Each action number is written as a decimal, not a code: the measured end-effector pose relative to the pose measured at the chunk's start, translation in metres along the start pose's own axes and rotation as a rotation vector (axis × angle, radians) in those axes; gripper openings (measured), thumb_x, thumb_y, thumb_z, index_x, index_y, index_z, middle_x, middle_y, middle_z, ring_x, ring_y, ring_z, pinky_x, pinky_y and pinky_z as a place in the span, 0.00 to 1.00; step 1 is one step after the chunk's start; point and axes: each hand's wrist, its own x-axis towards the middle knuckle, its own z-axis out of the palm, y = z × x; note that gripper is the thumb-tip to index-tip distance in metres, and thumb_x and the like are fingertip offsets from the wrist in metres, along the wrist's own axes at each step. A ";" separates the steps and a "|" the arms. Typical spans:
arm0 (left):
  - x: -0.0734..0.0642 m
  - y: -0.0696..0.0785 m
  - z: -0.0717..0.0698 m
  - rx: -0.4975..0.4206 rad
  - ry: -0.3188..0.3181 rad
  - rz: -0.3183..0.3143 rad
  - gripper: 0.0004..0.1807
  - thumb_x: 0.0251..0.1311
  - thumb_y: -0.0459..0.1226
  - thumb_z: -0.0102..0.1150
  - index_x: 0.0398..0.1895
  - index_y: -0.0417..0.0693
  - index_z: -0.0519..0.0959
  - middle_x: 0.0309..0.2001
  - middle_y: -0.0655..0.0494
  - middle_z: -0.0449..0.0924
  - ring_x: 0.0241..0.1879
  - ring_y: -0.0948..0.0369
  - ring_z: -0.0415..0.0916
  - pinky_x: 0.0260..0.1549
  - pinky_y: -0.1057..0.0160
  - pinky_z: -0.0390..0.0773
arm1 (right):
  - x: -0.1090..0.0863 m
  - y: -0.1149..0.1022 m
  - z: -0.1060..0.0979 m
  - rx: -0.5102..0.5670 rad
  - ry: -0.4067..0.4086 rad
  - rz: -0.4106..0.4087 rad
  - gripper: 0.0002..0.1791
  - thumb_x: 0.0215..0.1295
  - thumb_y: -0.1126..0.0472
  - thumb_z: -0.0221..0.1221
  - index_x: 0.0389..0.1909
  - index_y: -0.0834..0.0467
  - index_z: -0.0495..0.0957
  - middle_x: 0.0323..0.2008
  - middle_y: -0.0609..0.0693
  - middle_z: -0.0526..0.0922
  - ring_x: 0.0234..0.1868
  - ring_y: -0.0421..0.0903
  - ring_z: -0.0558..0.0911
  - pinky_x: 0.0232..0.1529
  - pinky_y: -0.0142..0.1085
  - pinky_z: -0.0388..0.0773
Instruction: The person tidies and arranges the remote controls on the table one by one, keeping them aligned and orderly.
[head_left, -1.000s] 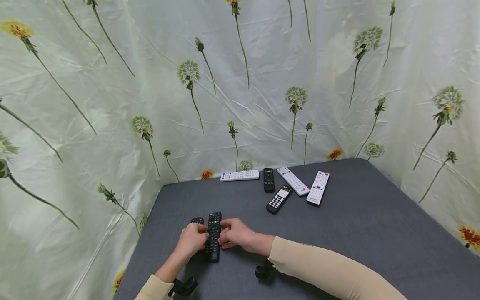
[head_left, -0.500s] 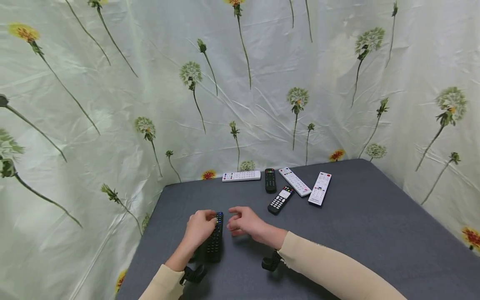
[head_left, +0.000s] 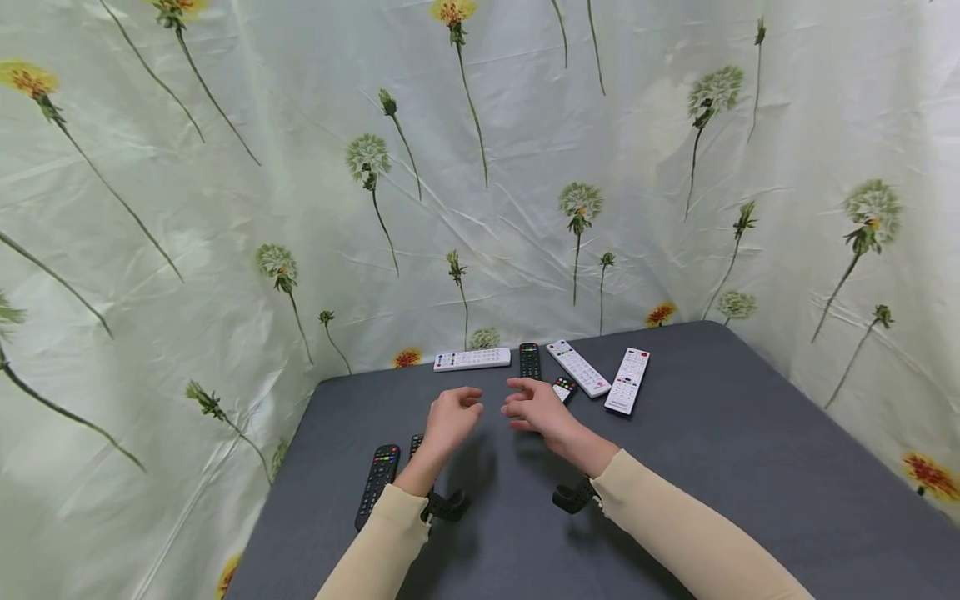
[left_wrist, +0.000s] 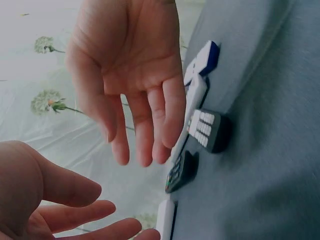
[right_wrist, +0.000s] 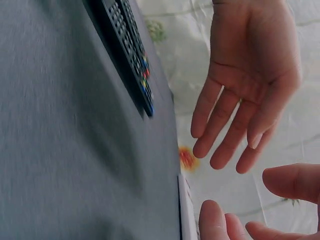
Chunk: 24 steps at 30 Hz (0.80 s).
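My left hand point(head_left: 453, 414) hovers over the table with loosely bent fingers and holds nothing. Facing it across a small gap is my right hand point(head_left: 545, 410), fingers spread and also holding nothing. Below and left of the left hand, a black remote control point(head_left: 377, 485) lies lengthwise on the table. Beside it, a second black remote control point(head_left: 416, 443) is mostly hidden by the left forearm. The right hand overlaps a black remote control with white keys point(head_left: 564, 388) in the head view; the left wrist view shows that keypad point(left_wrist: 202, 129) apart from the fingers.
Along the back edge of the grey table point(head_left: 675, 467) lie a white remote control point(head_left: 472, 359), a black one point(head_left: 529, 360), a slanted white one point(head_left: 578, 367) and another white one point(head_left: 627, 381). A flowered curtain point(head_left: 510, 208) hangs behind.
Both hands have left the pair of black remote controls at the left, where they touched one. They have moved up and right, toward the back remotes.
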 end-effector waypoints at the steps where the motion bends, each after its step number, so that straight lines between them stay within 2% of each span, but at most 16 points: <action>1: 0.003 0.001 0.003 -0.017 -0.002 -0.004 0.12 0.55 0.39 0.57 0.44 0.55 0.81 0.39 0.57 0.80 0.38 0.58 0.76 0.31 0.59 0.75 | 0.001 -0.001 -0.004 -0.007 0.018 0.003 0.31 0.55 0.69 0.58 0.62 0.59 0.64 0.48 0.62 0.71 0.48 0.57 0.76 0.45 0.48 0.75; 5: 0.015 0.005 0.015 -0.076 0.000 0.007 0.13 0.56 0.39 0.56 0.45 0.55 0.80 0.40 0.58 0.80 0.39 0.58 0.76 0.32 0.58 0.75 | 0.002 -0.003 -0.021 -0.016 0.081 0.010 0.31 0.55 0.69 0.58 0.62 0.58 0.64 0.49 0.63 0.71 0.47 0.55 0.76 0.46 0.49 0.73; 12: 0.035 0.012 0.039 -0.127 0.014 0.040 0.13 0.55 0.39 0.57 0.44 0.56 0.81 0.38 0.59 0.81 0.41 0.57 0.75 0.35 0.57 0.75 | 0.003 0.000 -0.047 -0.001 0.178 0.004 0.30 0.54 0.69 0.58 0.60 0.58 0.65 0.50 0.62 0.71 0.44 0.50 0.78 0.49 0.51 0.71; 17: 0.044 0.013 0.059 -0.272 -0.058 0.009 0.13 0.56 0.38 0.57 0.45 0.55 0.80 0.40 0.58 0.80 0.39 0.59 0.76 0.37 0.57 0.75 | 0.006 0.008 -0.062 -0.001 0.229 -0.004 0.29 0.54 0.70 0.57 0.59 0.61 0.65 0.49 0.63 0.70 0.42 0.48 0.76 0.49 0.52 0.71; 20: 0.049 0.012 0.070 -0.379 -0.117 -0.029 0.14 0.56 0.36 0.57 0.47 0.50 0.80 0.41 0.56 0.80 0.40 0.55 0.77 0.37 0.55 0.76 | 0.008 0.014 -0.067 0.009 0.247 0.000 0.30 0.53 0.71 0.56 0.60 0.64 0.64 0.50 0.66 0.69 0.42 0.51 0.76 0.49 0.53 0.70; 24: 0.056 0.010 0.085 -0.451 -0.186 -0.076 0.16 0.57 0.34 0.55 0.50 0.43 0.78 0.39 0.55 0.79 0.39 0.51 0.76 0.36 0.54 0.77 | 0.011 0.022 -0.070 -0.003 0.265 0.032 0.33 0.53 0.70 0.55 0.63 0.66 0.60 0.51 0.65 0.68 0.42 0.54 0.75 0.49 0.52 0.71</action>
